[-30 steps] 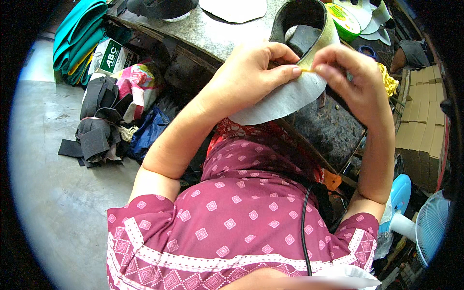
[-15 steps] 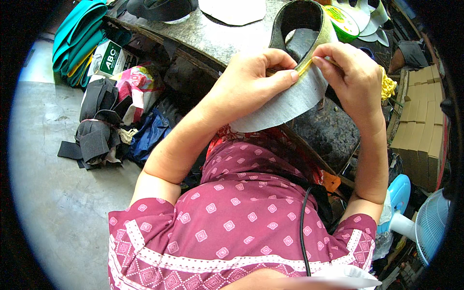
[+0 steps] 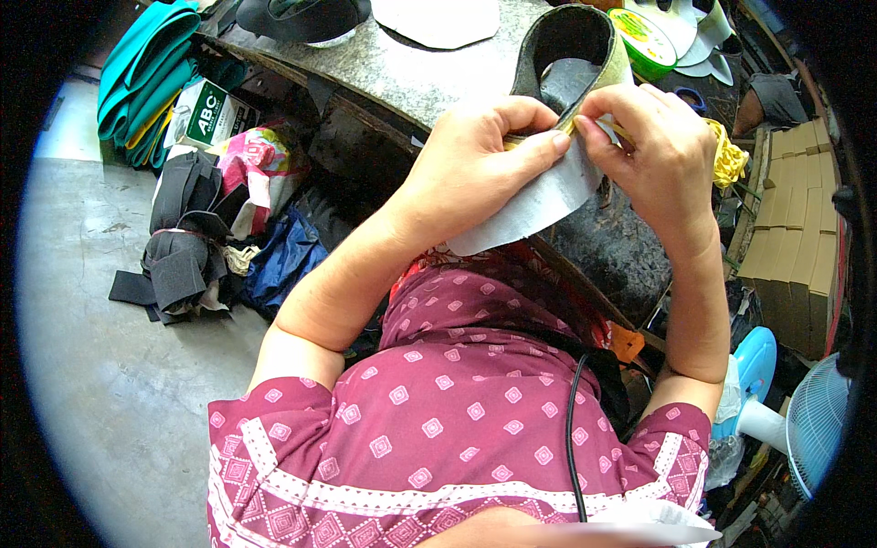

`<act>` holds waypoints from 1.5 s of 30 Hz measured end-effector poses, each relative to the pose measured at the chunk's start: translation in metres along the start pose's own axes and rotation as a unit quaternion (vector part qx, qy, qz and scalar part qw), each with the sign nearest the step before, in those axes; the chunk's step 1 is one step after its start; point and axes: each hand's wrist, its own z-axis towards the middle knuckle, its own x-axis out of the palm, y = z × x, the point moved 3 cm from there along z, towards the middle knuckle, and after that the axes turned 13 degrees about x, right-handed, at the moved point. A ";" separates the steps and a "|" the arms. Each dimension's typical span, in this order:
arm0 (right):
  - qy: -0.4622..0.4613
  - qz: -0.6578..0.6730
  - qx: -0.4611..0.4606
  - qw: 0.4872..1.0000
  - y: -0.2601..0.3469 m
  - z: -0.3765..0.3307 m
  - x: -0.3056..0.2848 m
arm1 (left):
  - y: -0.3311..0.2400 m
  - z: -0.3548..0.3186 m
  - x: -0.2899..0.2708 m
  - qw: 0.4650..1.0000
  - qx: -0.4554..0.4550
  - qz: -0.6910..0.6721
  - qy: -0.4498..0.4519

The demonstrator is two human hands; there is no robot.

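A visor-like piece is in my two hands over the table's near edge, with a dark-lined ring band (image 3: 566, 38) on top and a light grey brim (image 3: 539, 212) below. My left hand (image 3: 475, 169) pinches the join of band and brim between thumb and fingers. Close beside it, my right hand (image 3: 662, 151) is closed on a narrow yellow strip (image 3: 568, 124) along that join. A yellow tangle (image 3: 729, 157) hangs just past my right hand. My fingers partly cover the strip and the join.
On the worn table (image 3: 429, 82) are a black hat (image 3: 301, 20), a white rounded sheet (image 3: 437, 18) and a green round tub (image 3: 644, 46). Stacked cardboard (image 3: 790, 228) and a blue fan (image 3: 813, 425) stand at right. Dark cloth bundles (image 3: 178, 265) and folded green material (image 3: 146, 73) lie left.
My right hand has shifted slightly left, nearer my left hand. The piece has tilted a little, so less brim shows, and the visible yellow strip between my fingers is shorter.
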 end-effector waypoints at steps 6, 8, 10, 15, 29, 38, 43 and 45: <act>0.106 0.129 0.131 0.977 -0.003 0.001 -0.001 | -0.003 -0.004 -0.015 0.989 -0.017 -0.139 0.036; 0.115 0.107 0.103 0.982 -0.002 0.004 0.003 | -0.002 -0.005 -0.019 0.988 -0.034 -0.138 0.055; 0.111 0.081 0.085 0.987 -0.001 0.006 0.005 | 0.000 -0.005 -0.018 0.988 -0.055 -0.117 0.090; 0.128 0.116 0.069 0.983 -0.003 0.015 0.005 | -0.003 -0.009 -0.021 0.993 -0.045 -0.065 0.087; 0.227 0.130 0.047 0.964 0.002 0.026 -0.010 | -0.014 -0.011 -0.026 0.992 0.072 0.097 0.046; 0.231 0.220 0.041 0.947 -0.012 0.033 -0.006 | -0.006 -0.022 -0.025 0.998 0.017 0.063 0.022; 0.182 0.150 0.080 0.968 -0.009 0.038 0.001 | -0.011 -0.019 -0.023 1.000 0.008 0.005 0.012; 0.158 0.122 0.068 0.978 -0.007 0.038 0.003 | -0.013 -0.018 -0.022 1.000 0.023 0.014 0.007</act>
